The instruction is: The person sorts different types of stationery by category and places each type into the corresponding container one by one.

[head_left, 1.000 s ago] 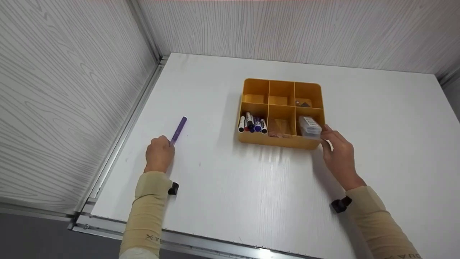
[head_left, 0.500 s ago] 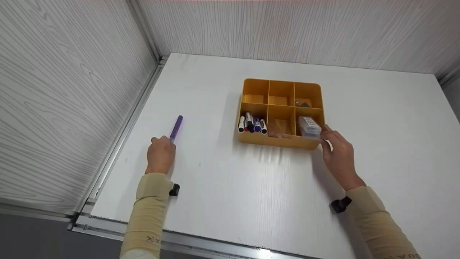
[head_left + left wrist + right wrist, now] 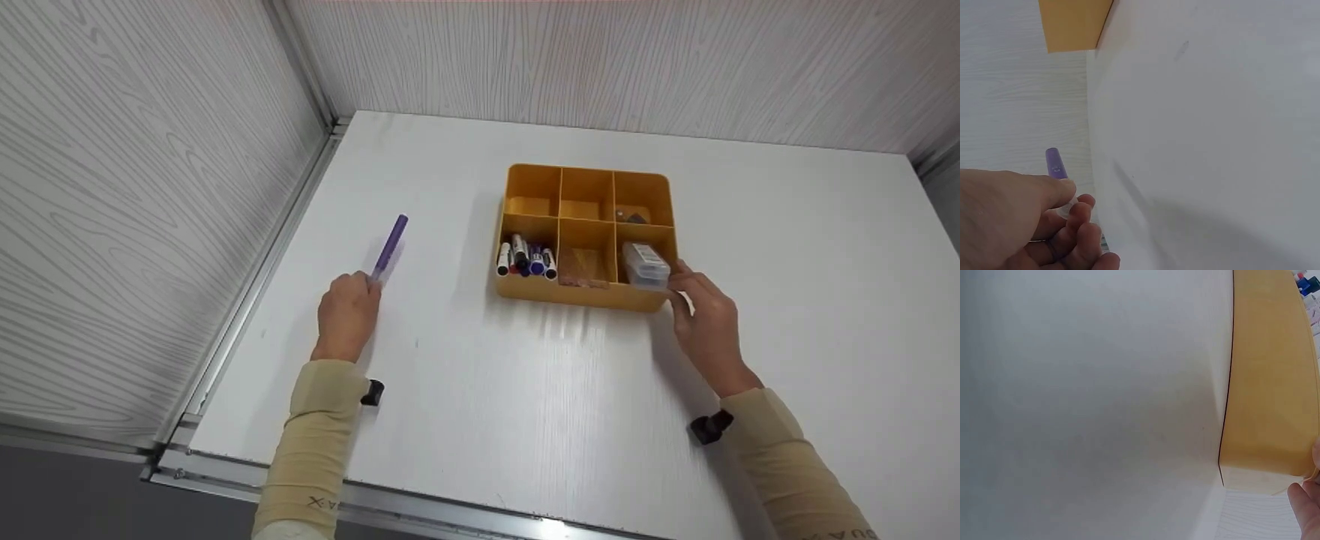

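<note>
A purple marker (image 3: pixel 391 241) is pinched between the thumb and fingers of my left hand (image 3: pixel 347 315), its purple end pointing away from me. In the left wrist view the marker (image 3: pixel 1057 163) sticks out past the thumb, while its lower part is hidden by the fingers. On the right, an orange-yellow organizer tray (image 3: pixel 583 295) with several compartments sits on the table. Its near right corner is gripped by my right hand (image 3: pixel 706 321); in the right wrist view the fingertips (image 3: pixel 1300 498) are at that corner.
Several whiteboard markers (image 3: pixel 527 256) stand in the tray's near left compartment. A clear plastic case (image 3: pixel 646 264) leans in the near right one, and a small dark item (image 3: pixel 636 218) lies behind it. Panels (image 3: pixel 622 67) enclose the white table (image 3: pixel 465 405) at back and left.
My left hand has moved forward and to the right with the marker in it. The right hand and the tray have stayed in place.
</note>
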Action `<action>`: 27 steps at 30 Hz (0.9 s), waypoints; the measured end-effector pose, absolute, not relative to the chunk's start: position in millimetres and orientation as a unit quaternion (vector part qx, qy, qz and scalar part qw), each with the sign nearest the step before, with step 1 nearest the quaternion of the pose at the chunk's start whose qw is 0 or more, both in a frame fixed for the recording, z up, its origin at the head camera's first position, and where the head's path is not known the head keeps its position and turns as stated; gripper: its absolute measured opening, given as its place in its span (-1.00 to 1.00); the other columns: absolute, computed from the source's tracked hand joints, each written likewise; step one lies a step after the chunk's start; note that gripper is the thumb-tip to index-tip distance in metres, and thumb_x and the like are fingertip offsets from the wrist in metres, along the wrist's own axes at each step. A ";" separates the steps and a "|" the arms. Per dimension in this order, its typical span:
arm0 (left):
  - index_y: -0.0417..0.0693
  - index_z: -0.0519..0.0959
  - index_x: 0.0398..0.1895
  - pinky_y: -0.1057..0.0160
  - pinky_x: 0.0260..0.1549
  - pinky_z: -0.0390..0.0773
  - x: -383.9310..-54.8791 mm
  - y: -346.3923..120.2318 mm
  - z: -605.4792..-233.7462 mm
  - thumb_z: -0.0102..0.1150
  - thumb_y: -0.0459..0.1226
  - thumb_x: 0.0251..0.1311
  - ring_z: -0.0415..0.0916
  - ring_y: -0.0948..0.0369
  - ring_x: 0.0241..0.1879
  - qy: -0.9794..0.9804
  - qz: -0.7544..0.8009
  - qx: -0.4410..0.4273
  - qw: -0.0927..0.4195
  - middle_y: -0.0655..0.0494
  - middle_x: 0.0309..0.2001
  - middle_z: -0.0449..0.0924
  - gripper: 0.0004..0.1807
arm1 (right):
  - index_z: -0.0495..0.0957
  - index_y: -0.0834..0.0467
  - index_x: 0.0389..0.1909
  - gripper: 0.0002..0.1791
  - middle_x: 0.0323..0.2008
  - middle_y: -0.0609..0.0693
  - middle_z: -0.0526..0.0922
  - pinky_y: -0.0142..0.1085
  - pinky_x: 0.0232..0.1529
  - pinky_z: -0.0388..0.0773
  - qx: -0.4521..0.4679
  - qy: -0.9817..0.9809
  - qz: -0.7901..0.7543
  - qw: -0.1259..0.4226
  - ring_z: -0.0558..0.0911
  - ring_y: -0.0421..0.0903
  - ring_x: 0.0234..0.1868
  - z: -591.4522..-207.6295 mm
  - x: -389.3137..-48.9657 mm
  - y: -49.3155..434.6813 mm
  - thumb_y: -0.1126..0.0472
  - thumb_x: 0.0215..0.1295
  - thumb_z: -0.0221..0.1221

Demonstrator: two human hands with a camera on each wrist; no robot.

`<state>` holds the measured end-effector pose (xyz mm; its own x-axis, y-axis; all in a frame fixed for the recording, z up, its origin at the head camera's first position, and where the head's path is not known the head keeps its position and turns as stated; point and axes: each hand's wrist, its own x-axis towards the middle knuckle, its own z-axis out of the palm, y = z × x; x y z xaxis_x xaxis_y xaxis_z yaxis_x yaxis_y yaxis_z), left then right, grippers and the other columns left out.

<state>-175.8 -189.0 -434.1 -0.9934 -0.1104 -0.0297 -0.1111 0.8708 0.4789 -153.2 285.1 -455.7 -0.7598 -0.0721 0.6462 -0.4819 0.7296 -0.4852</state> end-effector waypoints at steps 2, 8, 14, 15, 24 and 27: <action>-0.40 0.56 -0.06 -0.01 -0.26 0.59 -176.0 -184.4 -430.4 -0.03 -0.19 0.49 0.54 0.00 -0.32 0.967 0.250 -0.053 -0.009 -0.20 -0.27 0.57 -0.62 | 0.59 0.37 -0.33 -0.88 -0.20 0.21 0.69 -0.70 0.20 0.31 0.157 -0.878 0.332 0.308 0.62 0.14 0.19 -456.1 -153.1 285.0 0.60 0.16 0.23; -0.33 0.58 -0.09 0.05 -0.26 0.58 -173.4 -169.2 -417.9 0.01 -0.15 0.47 0.49 0.06 -0.33 0.962 0.270 -0.027 -0.040 -0.14 -0.28 0.57 -0.64 | 0.59 0.38 -0.33 -0.87 -0.22 0.22 0.68 -0.70 0.19 0.33 0.159 -0.877 0.333 0.309 0.62 0.15 0.18 -455.9 -152.8 285.2 0.62 0.15 0.22; -0.29 0.63 -0.06 0.07 -0.23 0.62 -170.8 -153.6 -409.2 0.05 -0.19 0.45 0.53 0.06 -0.31 0.959 0.271 0.025 -0.085 -0.13 -0.26 0.63 -0.68 | 0.59 0.39 -0.33 -0.87 -0.21 0.22 0.68 -0.69 0.19 0.34 0.159 -0.876 0.332 0.311 0.62 0.14 0.18 -455.7 -153.1 284.7 0.62 0.15 0.22; -0.28 0.63 -0.06 0.08 -0.23 0.63 -170.5 -151.3 -408.0 0.06 -0.20 0.45 0.55 0.06 -0.30 0.958 0.269 0.034 -0.094 -0.13 -0.26 0.64 -0.69 | 0.59 0.39 -0.33 -0.86 -0.20 0.23 0.69 -0.70 0.18 0.34 0.160 -0.875 0.333 0.312 0.63 0.15 0.17 -455.9 -153.2 284.6 0.63 0.14 0.22; -0.21 0.62 0.10 0.15 -0.09 0.67 -169.3 -132.5 -400.2 0.10 -0.29 0.40 0.67 0.05 -0.11 0.934 0.290 0.091 -0.187 -0.10 -0.10 0.72 -0.70 | 0.59 0.39 -0.33 -0.86 -0.20 0.23 0.69 -0.71 0.18 0.33 0.158 -0.876 0.328 0.315 0.63 0.14 0.16 -455.9 -154.2 284.9 0.63 0.14 0.22; -0.18 0.64 0.10 0.17 -0.08 0.68 -169.9 -125.2 -396.8 0.12 -0.28 0.38 0.69 0.08 -0.11 0.928 0.296 0.097 -0.204 -0.06 -0.08 0.74 -0.70 | 0.60 0.39 -0.32 -0.86 -0.20 0.23 0.69 -0.70 0.18 0.34 0.159 -0.874 0.334 0.316 0.64 0.15 0.16 -456.2 -154.3 284.6 0.64 0.14 0.21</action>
